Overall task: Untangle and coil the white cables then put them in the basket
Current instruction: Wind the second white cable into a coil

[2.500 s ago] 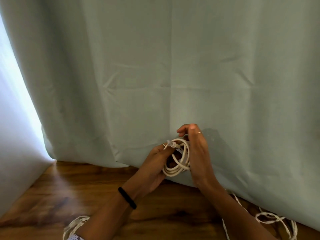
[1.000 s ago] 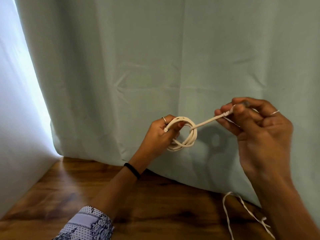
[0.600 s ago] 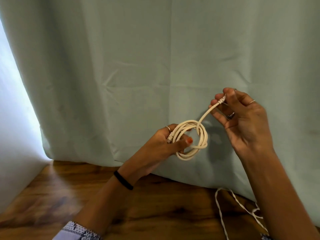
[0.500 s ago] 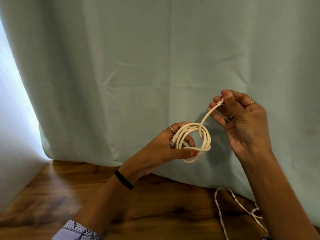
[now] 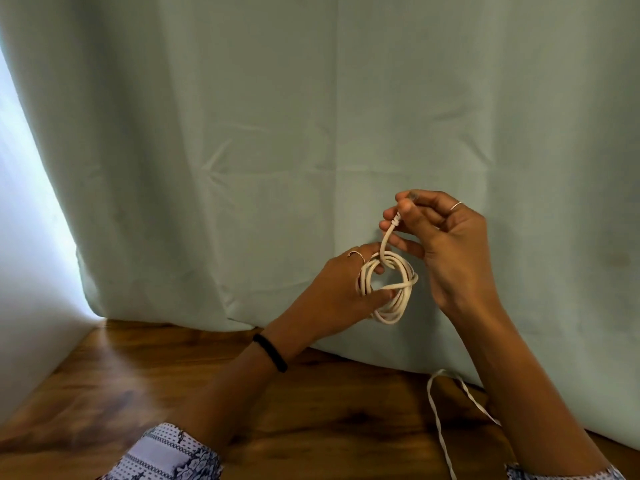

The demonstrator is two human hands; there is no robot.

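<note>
A coiled white cable (image 5: 398, 299) hangs in the air in front of the curtain. My left hand (image 5: 341, 289) grips the coil's left side, fingers through the loops. My right hand (image 5: 446, 251) pinches the cable's free end just above the coil; that end runs down and wraps across the loops. A second white cable (image 5: 437, 417) lies loose on the wooden table at the lower right, partly behind my right forearm. No basket is in view.
A pale green curtain (image 5: 311, 133) hangs close behind the hands and reaches the wooden table (image 5: 138, 393). A white wall (image 5: 27, 271) closes off the left side.
My right hand has brought the cable end down and closer to the coil, so the free length is shorter and wrapped around the loops. The left hand keeps its grip on the coil.
</note>
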